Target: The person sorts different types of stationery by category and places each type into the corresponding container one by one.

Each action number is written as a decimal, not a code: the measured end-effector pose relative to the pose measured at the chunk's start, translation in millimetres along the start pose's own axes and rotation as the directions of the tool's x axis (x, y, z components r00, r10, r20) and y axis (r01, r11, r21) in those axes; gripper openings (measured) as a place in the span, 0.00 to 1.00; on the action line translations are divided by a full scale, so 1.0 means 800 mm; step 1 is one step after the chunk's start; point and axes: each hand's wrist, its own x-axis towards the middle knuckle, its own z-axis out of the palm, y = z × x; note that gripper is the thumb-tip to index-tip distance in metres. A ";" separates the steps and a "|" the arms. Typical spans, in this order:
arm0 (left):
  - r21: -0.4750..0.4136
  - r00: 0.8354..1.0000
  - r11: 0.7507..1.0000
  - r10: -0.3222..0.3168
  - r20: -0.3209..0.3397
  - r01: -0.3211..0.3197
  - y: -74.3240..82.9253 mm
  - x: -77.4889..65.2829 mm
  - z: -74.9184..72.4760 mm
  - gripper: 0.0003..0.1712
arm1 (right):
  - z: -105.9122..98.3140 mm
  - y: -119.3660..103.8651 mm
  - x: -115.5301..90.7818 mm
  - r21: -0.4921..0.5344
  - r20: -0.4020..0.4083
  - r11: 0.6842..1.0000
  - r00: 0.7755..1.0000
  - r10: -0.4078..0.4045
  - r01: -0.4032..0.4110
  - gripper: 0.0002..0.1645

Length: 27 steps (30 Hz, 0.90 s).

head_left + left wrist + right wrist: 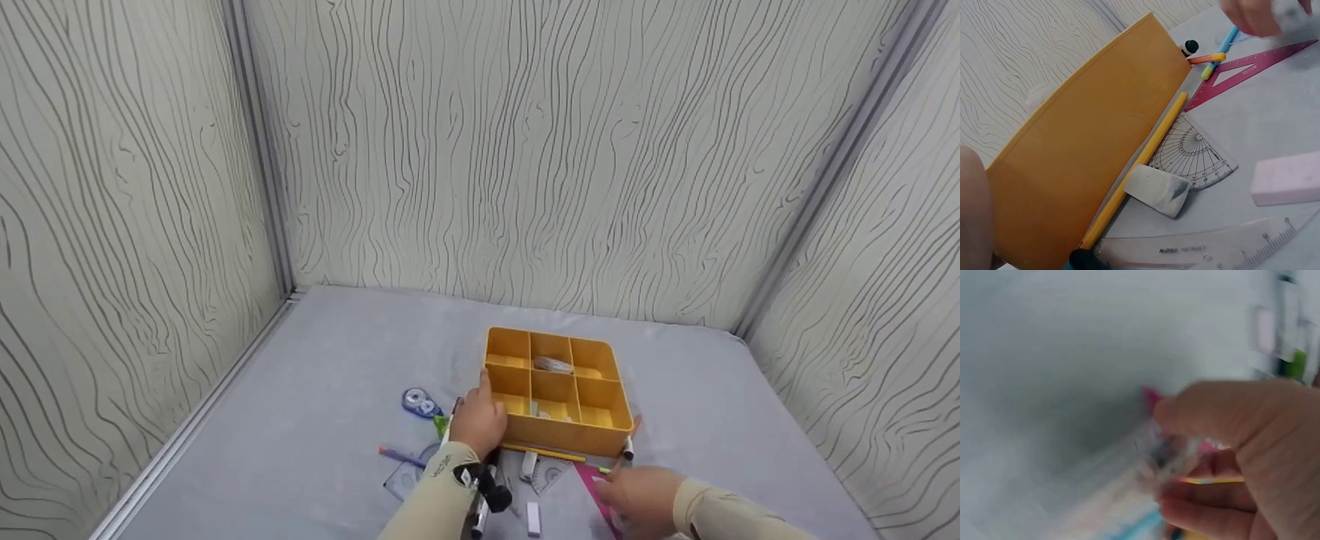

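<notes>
In the head view a yellow six-compartment organizer box [566, 435] sits mid-table; a clear item [553, 365] lies in its back middle compartment. My left hand [480, 420] touches the box's front left corner, index finger straight along the rim; in the left wrist view, one finger [974, 208] shows beside its wall. My right hand [643, 499] is low at the right, near a pink set square [1264, 62]. In the right wrist view, the right hand [1230, 439] pinches a small clear plastic item [1165, 453] with pink and dark parts; blur hides its exact kind.
In front of the box lie a yellow pencil [547, 453], a protractor [1196, 152], a worn eraser [1159, 188], a white block eraser [533, 517] and a clear ruler [1185, 251]. Correction tape [421, 403] lies left. Patterned walls [480, 150] enclose the table.
</notes>
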 end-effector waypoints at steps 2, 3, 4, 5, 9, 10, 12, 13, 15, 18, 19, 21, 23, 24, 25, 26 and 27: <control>0.000 1.000 1.000 -0.006 -0.001 0.006 0.000 0.001 -0.001 0.37 | -0.029 0.006 0.000 0.144 -0.044 0.989 0.998 0.044 -0.037 0.19; -0.001 1.000 1.000 -0.009 -0.001 0.009 0.000 0.002 -0.001 0.37 | -0.046 0.009 0.002 0.219 -0.052 0.974 0.996 0.070 -0.057 0.20; -0.001 1.000 1.000 -0.010 -0.004 0.010 0.000 0.002 -0.002 0.37 | -0.063 0.014 0.004 0.276 -0.064 0.959 0.994 0.090 -0.069 0.20; -0.003 1.000 1.000 -0.011 -0.007 0.011 -0.001 0.003 -0.002 0.37 | -0.078 0.020 0.007 0.314 -0.086 0.946 0.991 0.107 -0.075 0.19; 0.001 1.000 1.000 -0.010 -0.007 0.010 -0.002 0.003 -0.003 0.38 | -0.128 0.045 0.020 0.403 -0.212 0.912 0.961 0.176 -0.078 0.17; 0.003 1.000 1.000 -0.007 -0.011 0.007 -0.003 0.002 -0.003 0.37 | -0.137 0.051 0.024 0.410 -0.258 0.909 0.946 0.196 -0.076 0.17; 0.002 1.000 1.000 -0.008 -0.012 0.008 -0.003 0.001 -0.003 0.37 | -0.150 0.061 0.034 0.459 -0.330 0.885 0.908 0.259 -0.085 0.18; 0.004 1.000 1.000 -0.007 -0.014 0.007 -0.003 0.001 -0.002 0.37 | -0.155 0.065 0.039 0.488 -0.360 0.868 0.884 0.296 -0.092 0.18; 0.005 1.000 1.000 -0.001 -0.020 0.001 -0.003 0.000 -0.001 0.37 | -0.161 0.070 0.051 0.544 -0.410 0.831 0.826 0.386 -0.118 0.19; 0.002 1.000 1.000 0.002 -0.021 -0.002 -0.002 -0.001 0.000 0.37 | -0.159 0.075 0.071 0.602 -0.468 0.783 0.727 0.502 -0.154 0.20; 0.004 1.000 1.000 0.002 -0.022 -0.002 -0.002 -0.001 0.001 0.37 | -0.156 0.077 0.078 0.612 -0.486 0.774 0.694 0.532 -0.165 0.19; 0.000 1.000 1.000 0.002 -0.024 -0.002 -0.001 -0.001 0.002 0.36 | -0.147 0.079 0.093 0.624 -0.510 0.757 0.634 0.581 -0.193 0.19; -0.004 1.000 1.000 -0.004 -0.025 0.004 0.000 0.000 0.003 0.36 | -0.135 0.081 0.105 0.640 -0.515 0.735 0.585 0.626 -0.223 0.19; -0.006 1.000 1.000 -0.005 -0.024 0.005 0.001 0.000 0.003 0.37 | -0.129 0.082 0.111 0.656 -0.509 0.716 0.561 0.653 -0.238 0.19; -0.010 1.000 1.000 -0.005 -0.026 0.005 0.001 0.001 0.003 0.37 | -0.122 0.084 0.116 0.676 -0.499 0.695 0.540 0.678 -0.248 0.19; -0.011 1.000 1.000 -0.004 -0.025 0.003 0.002 0.001 0.004 0.37 | -0.115 0.085 0.121 0.694 -0.487 0.673 0.522 0.701 -0.256 0.18; -0.011 1.000 1.000 -0.002 -0.027 0.002 0.002 0.002 0.004 0.37 | -0.109 0.086 0.124 0.710 -0.476 0.653 0.506 0.720 -0.261 0.18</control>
